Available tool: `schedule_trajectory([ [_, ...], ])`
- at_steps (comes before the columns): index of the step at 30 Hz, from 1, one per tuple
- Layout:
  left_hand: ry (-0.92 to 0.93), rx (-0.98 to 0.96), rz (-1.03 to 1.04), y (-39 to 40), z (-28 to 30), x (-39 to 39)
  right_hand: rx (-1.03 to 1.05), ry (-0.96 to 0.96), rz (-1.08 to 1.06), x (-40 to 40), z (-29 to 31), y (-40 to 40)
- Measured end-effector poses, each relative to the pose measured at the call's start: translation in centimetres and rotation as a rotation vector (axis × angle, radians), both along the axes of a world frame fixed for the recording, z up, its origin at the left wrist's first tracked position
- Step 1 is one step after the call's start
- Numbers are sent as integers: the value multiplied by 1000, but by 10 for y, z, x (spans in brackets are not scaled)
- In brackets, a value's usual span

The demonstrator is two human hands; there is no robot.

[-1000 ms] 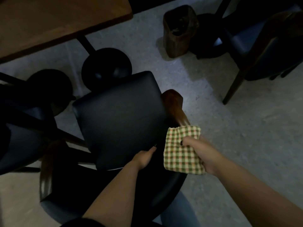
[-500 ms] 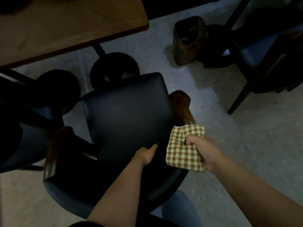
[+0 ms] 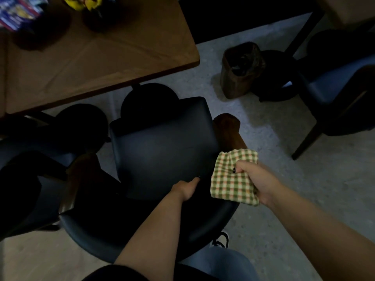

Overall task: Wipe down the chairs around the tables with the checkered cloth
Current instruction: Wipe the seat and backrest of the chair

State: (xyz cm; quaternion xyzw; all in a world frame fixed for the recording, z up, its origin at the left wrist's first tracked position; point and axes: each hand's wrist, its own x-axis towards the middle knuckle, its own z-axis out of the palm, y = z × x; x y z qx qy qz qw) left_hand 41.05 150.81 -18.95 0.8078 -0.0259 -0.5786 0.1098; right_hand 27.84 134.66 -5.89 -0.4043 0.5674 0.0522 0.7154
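Head view. The right hand [image 3: 256,182] grips the folded checkered cloth [image 3: 233,178], thumb curled over its upper face and fingers closed beneath. The cloth lies over the rear part of the wooden armrest [image 3: 228,131] on the right side of the dark padded chair [image 3: 162,145], where the arm meets the curved backrest [image 3: 213,222]. The left hand [image 3: 185,189] reaches down to the rear edge of the seat cushion; its thumb points forward along the edge, and the fingers are hidden, so whether they hold the cushion cannot be told. The chair stands just in front of the wooden table [image 3: 97,63]. A second chair [image 3: 334,92] and a small bin [image 3: 239,72] stand well apart to the right.

Judged step: wiping the right armrest.

Procedure:
1. Keep the cloth folded flat; a bunched pad would leave the sides of the rounded arm untouched.
2. Wrap the cloth over the top and both flanks of the arm, then draw it forward to the rounded front end in one continuous stroke.
3. Steady the chair with the left hand so it does not slide on the smooth floor [image 3: 284,159] under pressure.
4. Attend to the joint between arm and backrest, where dirt is likely to collect.
5. The left armrest [image 3: 81,169] and the seat probably remain to be done; lighting is too dim to confirm their condition.
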Motion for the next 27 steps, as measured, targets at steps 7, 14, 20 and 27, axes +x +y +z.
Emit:
schedule_trajectory([
  [7, 19, -29, 42, -19, 2, 24, -51, 8, 50, 31, 4, -22],
  [14, 34, -57, 74, -25, 0, 23, -68, 21, 108, 34, -4, -33],
  [20, 45, -35, 32, -19, -3, 11, -78, 2, 116, 17, -14, -26],
  [27, -37, -117, 3, -12, 21, 12, -123, 29, 104, 16, -7, -17],
])
